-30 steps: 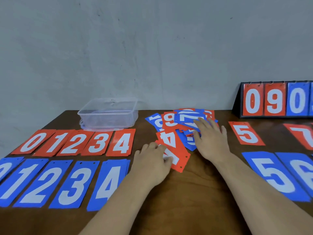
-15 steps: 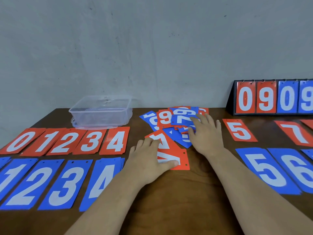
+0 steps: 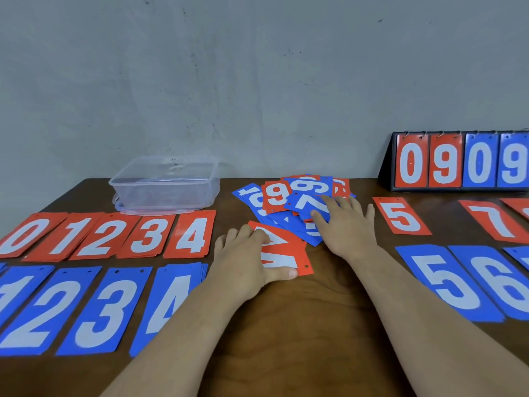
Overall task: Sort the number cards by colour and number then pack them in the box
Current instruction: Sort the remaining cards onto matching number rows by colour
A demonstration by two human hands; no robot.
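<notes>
The left hand (image 3: 246, 259) pinched a red card (image 3: 289, 253), thumb at its near edge, likely bound for the red 4 stack (image 3: 191, 233) just beside. The right hand (image 3: 346, 227) lay flat, fingers spread, steadying the mixed pile (image 3: 286, 196). The clear box (image 3: 166, 181) sat behind the red row.

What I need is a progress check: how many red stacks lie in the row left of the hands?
5, in the row before the plastic box, left to right: red 0, red 1, red 2, red 3, red 4. Cards underneath each are hidden.
</notes>
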